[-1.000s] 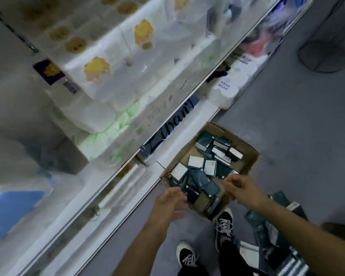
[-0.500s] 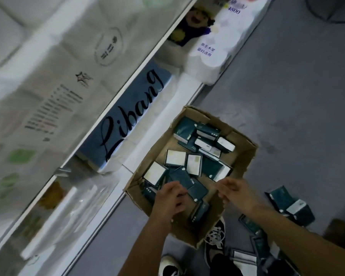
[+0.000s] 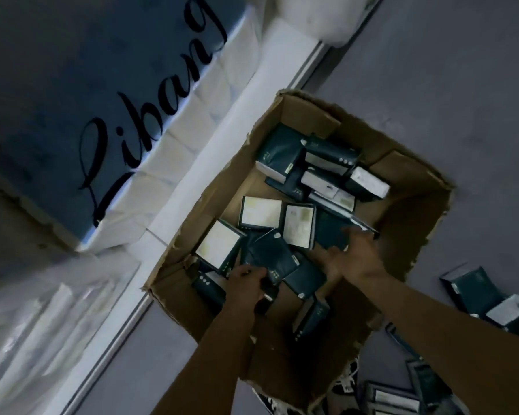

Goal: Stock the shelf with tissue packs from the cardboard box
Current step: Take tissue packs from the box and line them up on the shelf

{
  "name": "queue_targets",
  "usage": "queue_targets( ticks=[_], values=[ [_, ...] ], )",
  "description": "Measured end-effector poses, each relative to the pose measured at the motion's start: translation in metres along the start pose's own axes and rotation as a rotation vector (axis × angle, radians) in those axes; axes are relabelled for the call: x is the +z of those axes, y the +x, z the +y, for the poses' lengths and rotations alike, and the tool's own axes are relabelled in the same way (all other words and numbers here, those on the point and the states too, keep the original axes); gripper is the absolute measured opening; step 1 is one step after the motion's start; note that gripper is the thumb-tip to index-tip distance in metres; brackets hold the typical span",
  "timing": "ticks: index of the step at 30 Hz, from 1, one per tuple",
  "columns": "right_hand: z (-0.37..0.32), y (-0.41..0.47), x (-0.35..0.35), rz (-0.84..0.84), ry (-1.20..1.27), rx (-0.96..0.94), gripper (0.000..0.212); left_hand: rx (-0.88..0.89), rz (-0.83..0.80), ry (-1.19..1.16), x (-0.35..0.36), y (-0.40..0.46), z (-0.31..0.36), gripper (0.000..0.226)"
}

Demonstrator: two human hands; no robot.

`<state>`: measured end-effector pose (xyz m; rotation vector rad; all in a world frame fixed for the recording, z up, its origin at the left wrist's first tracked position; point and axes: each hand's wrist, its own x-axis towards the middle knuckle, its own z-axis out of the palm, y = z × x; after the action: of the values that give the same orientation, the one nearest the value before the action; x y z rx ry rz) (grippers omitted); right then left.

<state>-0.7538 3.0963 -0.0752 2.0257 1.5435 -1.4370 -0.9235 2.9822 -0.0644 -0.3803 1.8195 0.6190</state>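
Both hands are inside the cardboard box: the left hand curls its fingers on a dark tissue pack in the near part of the pile, and the right hand lies with spread fingers, holding nothing, over the packs beside it. I think it is best to grip one pack by its edges and lift it straight, so that the loose ones do not slide. The box stands on the grey floor, touching the white base of the shelf, and more packs lie on the floor to the right.
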Motion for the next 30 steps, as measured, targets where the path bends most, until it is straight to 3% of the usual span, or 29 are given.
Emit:
queue_targets(
  ticks=[6, 12, 14, 17, 21, 23, 26, 28, 30],
  values=[
    [0.016, 0.056, 0.016, 0.109, -0.165, 0.107, 0.067, 0.151, -0.017, 0.044, 0.03, 0.057, -0.02, 0.057],
    [0.026, 0.088, 0.031, 0.128, 0.414, 0.33, 0.096, 0.093, 0.062, -0.115, 0.052, 0.08, -0.024, 0.093],
    [0.029, 0.094, 0.035, 0.096, 0.54, 0.414, 0.086, 0.068, 0.075, -0.139, 0.055, 0.081, -0.022, 0.097],
    [0.027, 0.091, 0.039, 0.05, 0.555, 0.422, 0.041, 0.08, 0.074, -0.168, 0.056, 0.081, -0.016, 0.079],
    [0.02, 0.081, 0.039, 0.106, 0.602, 0.283, 0.043, 0.353, 0.215, -0.074, 0.055, 0.08, -0.002, 0.048],
    [0.014, 0.071, 0.038, 0.077, 0.631, 0.231, 0.039, 0.533, 0.31, 0.018, 0.054, 0.079, 0.007, 0.051],
    [0.005, 0.059, 0.039, 0.002, 0.676, 0.157, 0.03, 0.629, 0.323, 0.087, 0.057, 0.081, 0.019, 0.057],
    [0.0, 0.056, 0.043, -0.028, 0.726, 0.137, 0.027, 0.598, 0.2, 0.073, 0.058, 0.084, 0.024, 0.082],
    [-0.003, 0.054, 0.046, -0.043, 0.778, 0.143, 0.022, 0.524, 0.094, 0.148, 0.058, 0.084, 0.026, 0.125]
  ],
)
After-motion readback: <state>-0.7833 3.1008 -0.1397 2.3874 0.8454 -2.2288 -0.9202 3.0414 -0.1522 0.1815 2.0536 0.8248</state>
